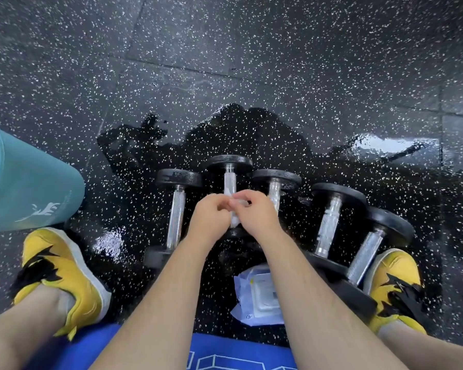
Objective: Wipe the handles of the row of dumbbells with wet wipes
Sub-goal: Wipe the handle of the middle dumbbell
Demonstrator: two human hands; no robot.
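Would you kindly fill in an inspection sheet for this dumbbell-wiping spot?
Surface: speckled black rubber floor, glossy wet-looking patches.
Job's things: five dumbbells in a row; wet wipe at the second handle from the left; wipes pack on the floor near the person.
Clutter: teal cylinder at left.
Hands: left hand and right hand both pinch the wet wipe.
Cables: nothing seen.
Surroundings: yellow shoes either side of the row.

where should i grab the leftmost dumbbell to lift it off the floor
Grip the leftmost dumbbell by the middle of its knurled steel handle, coming from above and from its left. It lies flat on the floor, the bar raised between wide round heads, and that side is open; the next dumbbell crowds its right.
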